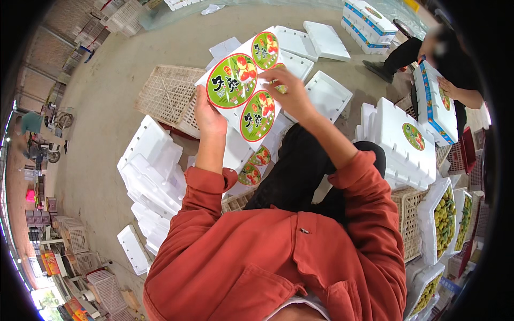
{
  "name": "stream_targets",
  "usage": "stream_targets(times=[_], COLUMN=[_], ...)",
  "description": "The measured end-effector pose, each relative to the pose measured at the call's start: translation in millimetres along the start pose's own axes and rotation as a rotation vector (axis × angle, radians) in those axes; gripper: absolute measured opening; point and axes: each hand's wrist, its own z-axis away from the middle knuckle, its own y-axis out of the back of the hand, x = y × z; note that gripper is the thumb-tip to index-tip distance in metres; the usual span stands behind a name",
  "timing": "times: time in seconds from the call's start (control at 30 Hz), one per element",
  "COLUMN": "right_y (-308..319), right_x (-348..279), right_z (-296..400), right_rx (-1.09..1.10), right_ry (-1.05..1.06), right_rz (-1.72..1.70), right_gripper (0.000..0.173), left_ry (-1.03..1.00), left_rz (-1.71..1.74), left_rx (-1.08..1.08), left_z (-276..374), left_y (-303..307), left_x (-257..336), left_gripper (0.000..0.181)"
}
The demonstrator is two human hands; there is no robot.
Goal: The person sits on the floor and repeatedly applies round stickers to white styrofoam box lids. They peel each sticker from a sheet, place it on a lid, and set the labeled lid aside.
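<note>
A sheet of round green fruit stickers with red rims [231, 82] is held up in front of me. My left hand [210, 112] grips its lower left edge. My right hand [287, 90] is at the sheet's right side, fingers bent over a smaller sticker, slightly blurred; whether it pinches a sticker I cannot tell. Below the held sheet, more round stickers [249, 173] lie on another sheet near my knee. White foam lids [329, 96] lie on the floor beyond my right hand.
White foam lids [148, 160] are stacked at left beside a plastic crate [170, 90]. Stickered foam lids [401, 140] stand at right, near foam boxes of green fruit [445, 218]. A co-worker [453, 60] handles a foam box [431, 100]. Another person [32, 124] is by motorbikes at far left.
</note>
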Motion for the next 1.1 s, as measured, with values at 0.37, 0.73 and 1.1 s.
stream_targets(times=[0.37,0.73,1.1], right_y=[-81,-70,-55], right_x=[-22,-21,-21], right_z=[18,11,7], right_rx=[-0.006,0.014,0.030], right_ry=[0.065,-0.261,0.047], right_rz=[0.138,-0.066,0.437], right_gripper=[0.024,0.018,0.009], left_ry=[0.041,0.086,-0.076], left_rz=[0.024,0.039,-0.365], left_rx=[-0.033,0.020,-0.089], left_z=[18,24,41], left_y=[9,11,-2], left_x=[-13,-17,-19], left_gripper=[0.042,0.004,0.008])
